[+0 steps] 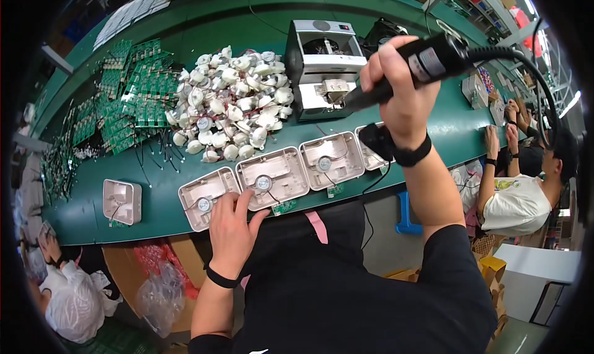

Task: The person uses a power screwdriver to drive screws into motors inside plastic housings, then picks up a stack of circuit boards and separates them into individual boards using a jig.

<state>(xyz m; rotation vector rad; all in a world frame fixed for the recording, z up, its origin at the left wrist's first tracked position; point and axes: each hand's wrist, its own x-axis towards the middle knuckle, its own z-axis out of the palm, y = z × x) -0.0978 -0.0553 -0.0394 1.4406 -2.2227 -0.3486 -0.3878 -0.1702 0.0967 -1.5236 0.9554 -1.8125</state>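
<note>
My right hand (399, 88) is wrapped round a black corded electric screwdriver (430, 62). The screwdriver's front end points left and down, close to the front of a screw feeder (325, 66); its very tip is hard to make out. My left hand (230, 233) lies with fingers apart at the near edges of two white plastic housings, a left one (192, 196) and the one beside it (294, 168). Another housing (349, 165) follows to the right, and a fourth is partly hidden by my right wrist. Round speakers sit inside the three visible ones, and small green circuit boards hang at some near edges.
A heap of white speaker parts (232, 100) with wires lies behind the housings. Stacked green circuit boards (148, 94) are at the left. A lone white housing (122, 200) stands near the left front edge. Co-workers sit at the right (520, 199) and left (74, 298).
</note>
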